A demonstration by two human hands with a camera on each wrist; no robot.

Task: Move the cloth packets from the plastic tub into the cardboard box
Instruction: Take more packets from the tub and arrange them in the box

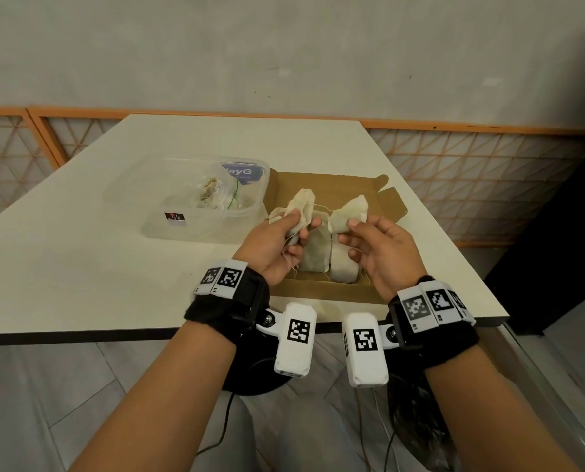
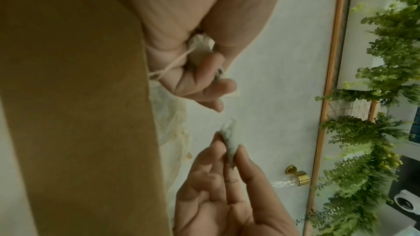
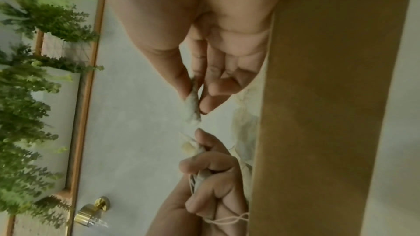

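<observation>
— Packets in both fists now! My left hand [image 1: 277, 247] grips one cloth packet [image 1: 301, 207], fingers curled round it with its drawstring dangling, and my right hand [image 1: 374, 250] pinches a second packet [image 1: 349, 212] between thumb and fingertips.

— And where are they over the box?

— Both held up above the cardboard box [image 1: 332, 185], hands close side by side but not touching. Two more packets [image 1: 328, 257] already lie flat in the box just below my palms.

— So how do you set these down well?

— I'd say lower each one beside the pair, not on top, and let go only once it rests flat. Watch the loose strings, they could snag my fingers.

— Anything left in the plastic tub [image 1: 168, 219]?

— It sits to the left, touching the box. Something crumpled in a clear bag [image 1: 212, 192] is inside; I can't tell if it's more packets.
</observation>
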